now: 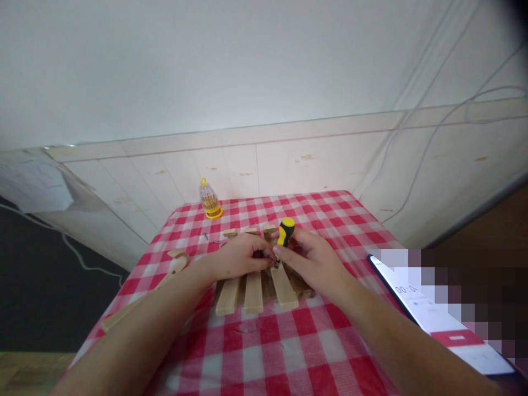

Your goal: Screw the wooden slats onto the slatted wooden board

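In my right hand point(311, 253) is a short screwdriver with a yellow and black handle point(286, 231), held nearly upright with its lower end at the right-hand wooden slat point(284, 289). My left hand point(239, 256) reaches over the slats, its thumb and forefinger pinched beside the screwdriver's lower end. What they pinch is too small to make out; a dark spot shows there on the wood. Two more slats, a middle one point(253, 294) and a left one point(228, 298), lie side by side under my left hand. Their middles are hidden by it.
A curved wooden piece point(165, 278) with holes lies left, partly behind my left forearm. A clear yellow-based container of bits point(211, 202) stands at the back. Small metal pieces point(218, 242) lie behind my left hand. A lit phone point(433, 313) is at the right edge of the checked tablecloth point(247, 363).
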Action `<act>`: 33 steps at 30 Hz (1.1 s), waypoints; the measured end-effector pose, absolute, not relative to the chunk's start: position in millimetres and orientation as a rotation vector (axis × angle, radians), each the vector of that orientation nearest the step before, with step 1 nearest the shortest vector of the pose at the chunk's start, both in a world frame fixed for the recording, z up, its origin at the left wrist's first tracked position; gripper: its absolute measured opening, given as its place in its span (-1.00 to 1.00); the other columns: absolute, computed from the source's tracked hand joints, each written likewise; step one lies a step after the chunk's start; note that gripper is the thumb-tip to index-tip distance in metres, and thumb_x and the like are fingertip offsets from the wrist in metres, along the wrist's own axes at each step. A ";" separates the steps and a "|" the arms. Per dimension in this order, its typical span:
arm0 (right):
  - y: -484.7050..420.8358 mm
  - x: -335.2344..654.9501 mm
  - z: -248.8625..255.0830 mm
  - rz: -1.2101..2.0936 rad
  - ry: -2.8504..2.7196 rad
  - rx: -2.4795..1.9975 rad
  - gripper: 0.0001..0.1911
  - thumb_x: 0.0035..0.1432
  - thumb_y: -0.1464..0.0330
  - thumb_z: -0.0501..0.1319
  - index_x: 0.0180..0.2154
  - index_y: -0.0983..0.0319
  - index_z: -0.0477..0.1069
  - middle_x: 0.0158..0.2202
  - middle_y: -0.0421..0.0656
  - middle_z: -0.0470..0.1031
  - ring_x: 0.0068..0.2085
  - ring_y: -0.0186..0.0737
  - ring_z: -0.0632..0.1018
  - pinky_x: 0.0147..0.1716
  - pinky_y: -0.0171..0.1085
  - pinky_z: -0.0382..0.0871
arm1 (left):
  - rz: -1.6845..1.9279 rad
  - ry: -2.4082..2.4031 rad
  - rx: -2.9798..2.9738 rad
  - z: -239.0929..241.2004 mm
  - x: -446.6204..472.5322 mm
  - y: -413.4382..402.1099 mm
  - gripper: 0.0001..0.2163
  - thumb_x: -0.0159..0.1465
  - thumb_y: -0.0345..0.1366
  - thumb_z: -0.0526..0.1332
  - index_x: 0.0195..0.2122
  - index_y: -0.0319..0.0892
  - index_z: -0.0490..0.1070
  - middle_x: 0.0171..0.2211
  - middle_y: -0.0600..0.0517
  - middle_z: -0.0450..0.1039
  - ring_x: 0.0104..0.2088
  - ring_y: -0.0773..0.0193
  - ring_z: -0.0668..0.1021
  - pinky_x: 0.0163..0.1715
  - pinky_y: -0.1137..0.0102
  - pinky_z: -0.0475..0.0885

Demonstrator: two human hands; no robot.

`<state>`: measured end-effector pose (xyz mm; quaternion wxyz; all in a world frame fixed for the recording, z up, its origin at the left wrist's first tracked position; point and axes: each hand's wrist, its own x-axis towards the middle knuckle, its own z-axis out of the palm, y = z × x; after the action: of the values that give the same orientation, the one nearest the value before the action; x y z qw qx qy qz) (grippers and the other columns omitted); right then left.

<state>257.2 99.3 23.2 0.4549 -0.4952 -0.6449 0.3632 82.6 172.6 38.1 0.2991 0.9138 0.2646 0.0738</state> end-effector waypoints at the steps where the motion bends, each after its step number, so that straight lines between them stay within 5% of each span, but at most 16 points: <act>1: 99.1 258.2 23.6 0.915 -1.588 -1.197 -0.76 0.14 0.22 0.15 -0.24 0.22 0.42 -0.32 -0.16 0.48 -0.33 -0.29 0.47 -0.37 -0.32 0.30 | 0.202 0.696 2.414 37.1 82.4 172.9 -0.88 0.19 -0.39 0.15 -0.32 -0.26 0.47 -0.38 0.04 0.47 -0.38 0.37 0.47 -0.39 0.53 0.30; 11: 101.4 256.0 25.7 0.726 -1.603 -1.403 -0.68 0.01 0.15 0.25 -0.28 0.25 0.35 -0.38 -0.15 0.45 -0.40 -0.28 0.44 -0.47 -0.32 0.27 | 0.198 0.708 2.435 41.4 82.4 170.7 -0.89 0.19 -0.37 0.15 -0.38 -0.27 0.45 -0.46 0.06 0.43 -0.45 0.39 0.43 -0.46 0.54 0.27; 20: 100.3 259.0 28.1 0.830 -1.670 -1.269 -0.79 0.17 0.25 0.09 -0.31 0.23 0.39 -0.41 -0.16 0.45 -0.39 -0.29 0.44 -0.45 -0.32 0.25 | 0.238 0.684 2.391 37.4 82.0 172.5 -0.92 0.15 -0.43 0.18 -0.37 -0.27 0.46 -0.43 0.06 0.45 -0.43 0.40 0.45 -0.42 0.55 0.30; 26: 101.9 256.2 24.8 0.683 -1.641 -1.438 -0.71 0.03 0.16 0.23 -0.31 0.25 0.34 -0.43 -0.17 0.44 -0.45 -0.32 0.40 -0.53 -0.35 0.19 | 0.188 0.712 2.455 39.9 82.2 172.3 -0.88 0.18 -0.35 0.15 -0.39 -0.26 0.45 -0.46 0.07 0.43 -0.45 0.39 0.43 -0.47 0.54 0.27; 33: 97.6 256.6 30.3 0.697 -1.706 -1.300 -0.81 0.13 0.31 0.13 -0.21 0.22 0.41 -0.32 -0.16 0.48 -0.34 -0.28 0.46 -0.38 -0.30 0.28 | 0.215 0.708 2.386 34.2 80.3 173.6 -0.89 0.17 -0.39 0.16 -0.34 -0.26 0.45 -0.41 0.05 0.45 -0.42 0.38 0.44 -0.43 0.53 0.29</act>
<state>256.6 97.6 30.3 0.4290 -0.5207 -0.6833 0.2791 80.3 173.6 34.2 0.3162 0.9062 0.2687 0.0816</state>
